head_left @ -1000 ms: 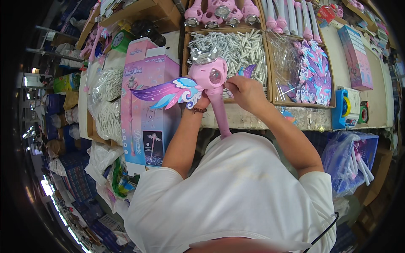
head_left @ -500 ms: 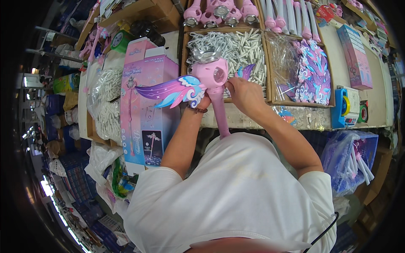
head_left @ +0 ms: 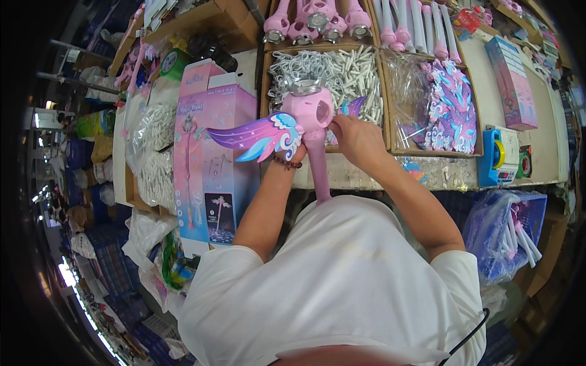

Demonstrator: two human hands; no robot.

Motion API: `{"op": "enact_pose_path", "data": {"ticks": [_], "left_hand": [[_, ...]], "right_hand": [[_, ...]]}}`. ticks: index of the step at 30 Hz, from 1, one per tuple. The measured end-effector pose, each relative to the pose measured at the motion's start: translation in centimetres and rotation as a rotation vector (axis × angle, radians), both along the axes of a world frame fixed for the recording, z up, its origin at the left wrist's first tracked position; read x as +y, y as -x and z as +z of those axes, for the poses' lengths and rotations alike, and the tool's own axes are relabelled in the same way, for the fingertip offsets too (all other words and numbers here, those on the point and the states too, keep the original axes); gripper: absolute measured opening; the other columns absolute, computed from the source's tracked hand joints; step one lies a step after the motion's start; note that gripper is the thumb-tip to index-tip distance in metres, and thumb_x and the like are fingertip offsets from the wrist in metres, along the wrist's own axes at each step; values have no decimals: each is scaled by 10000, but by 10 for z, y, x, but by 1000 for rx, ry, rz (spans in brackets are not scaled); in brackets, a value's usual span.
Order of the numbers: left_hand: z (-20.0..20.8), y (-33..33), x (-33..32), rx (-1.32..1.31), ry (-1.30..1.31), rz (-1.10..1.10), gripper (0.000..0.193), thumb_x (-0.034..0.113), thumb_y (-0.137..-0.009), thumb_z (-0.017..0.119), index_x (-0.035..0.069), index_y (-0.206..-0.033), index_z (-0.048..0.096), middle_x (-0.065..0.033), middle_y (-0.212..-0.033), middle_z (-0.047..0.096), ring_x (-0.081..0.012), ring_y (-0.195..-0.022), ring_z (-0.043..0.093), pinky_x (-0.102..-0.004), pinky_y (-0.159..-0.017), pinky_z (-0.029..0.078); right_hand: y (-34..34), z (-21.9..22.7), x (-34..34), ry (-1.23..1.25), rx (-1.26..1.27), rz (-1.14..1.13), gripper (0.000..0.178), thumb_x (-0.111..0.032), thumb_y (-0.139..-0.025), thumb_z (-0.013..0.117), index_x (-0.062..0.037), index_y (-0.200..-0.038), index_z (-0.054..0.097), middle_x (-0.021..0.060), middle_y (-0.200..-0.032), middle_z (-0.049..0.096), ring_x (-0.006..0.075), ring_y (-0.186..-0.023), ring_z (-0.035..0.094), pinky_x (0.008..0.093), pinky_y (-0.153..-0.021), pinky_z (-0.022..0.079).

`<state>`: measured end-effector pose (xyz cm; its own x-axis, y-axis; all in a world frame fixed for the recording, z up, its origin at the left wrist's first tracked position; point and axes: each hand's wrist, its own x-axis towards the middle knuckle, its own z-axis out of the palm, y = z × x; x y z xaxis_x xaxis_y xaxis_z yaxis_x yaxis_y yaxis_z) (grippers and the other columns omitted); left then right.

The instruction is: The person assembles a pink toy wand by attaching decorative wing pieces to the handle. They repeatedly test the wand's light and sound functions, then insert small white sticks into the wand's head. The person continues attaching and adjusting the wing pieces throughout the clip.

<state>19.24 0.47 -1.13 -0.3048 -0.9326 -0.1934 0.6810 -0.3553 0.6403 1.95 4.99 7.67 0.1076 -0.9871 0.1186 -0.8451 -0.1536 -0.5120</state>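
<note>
A pink toy wand (head_left: 317, 165) stands upright in front of my chest, with a round, holed head and a clear and silver top. My left hand (head_left: 300, 154) is closed round its neck from behind, most of the fingers hidden by the wand. From the left side of the head spreads a purple and blue wing (head_left: 253, 137). At the right side my right hand (head_left: 359, 141) pinches with thumb and fingertips at the base of a second wing (head_left: 353, 106), whose tip shows above the fingers. What lies between those fingertips is hidden.
Behind the wand, a cardboard tray (head_left: 266, 91) holds white cord loops and small white sticks. To its right lie loose wings (head_left: 452, 110). Pink wand heads (head_left: 329, 24) and handles (head_left: 421, 27) fill the far trays. A printed box (head_left: 213, 152) stands left; a blue tape dispenser (head_left: 491, 157) sits right.
The wand and both hands have shifted slightly. The left wing sits a little further right and its tip is lower. My right hand keeps its pinch at the wand's right side.
</note>
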Motion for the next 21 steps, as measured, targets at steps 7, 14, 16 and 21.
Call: {"op": "enact_pose_path", "data": {"ticks": [7, 14, 16, 21], "left_hand": [[14, 3, -6, 0, -136, 47, 525, 442, -897, 493, 84, -1278, 444, -115, -1251, 517, -278, -1134, 519, -470, -956, 453], [7, -2, -8, 185, -117, -46, 608, 521, -866, 501, 82, -1283, 442, -119, -1259, 516, -288, -1131, 521, -485, -948, 454], [13, 5, -7, 85, -71, -19, 578, 499, -876, 503, 80, -1271, 451, -117, -1248, 523, -287, -1117, 530, -484, -939, 460], [0, 1, -18, 126, -84, 23, 514, 463, -904, 477, 78, -1244, 468, -111, -1228, 534, -280, -1113, 527, -465, -926, 468]], "right_hand": [[4, -1, -1, 61, -169, 64, 187, -216, -872, 542, -46, -822, 603, 168, -763, 636, 345, -675, 619, 445, -596, 488], [16, 3, -13, -162, -191, 121, 287, -271, -893, 515, -27, -778, 612, 175, -676, 620, 365, -673, 613, 464, -596, 477], [16, -1, -15, -258, -369, 55, 307, -288, -898, 509, -24, -777, 610, 178, -677, 620, 371, -669, 611, 473, -594, 473], [4, 12, -10, -156, -236, -40, 206, -231, -882, 558, -45, -880, 648, 168, -711, 632, 375, -649, 603, 450, -582, 470]]}}
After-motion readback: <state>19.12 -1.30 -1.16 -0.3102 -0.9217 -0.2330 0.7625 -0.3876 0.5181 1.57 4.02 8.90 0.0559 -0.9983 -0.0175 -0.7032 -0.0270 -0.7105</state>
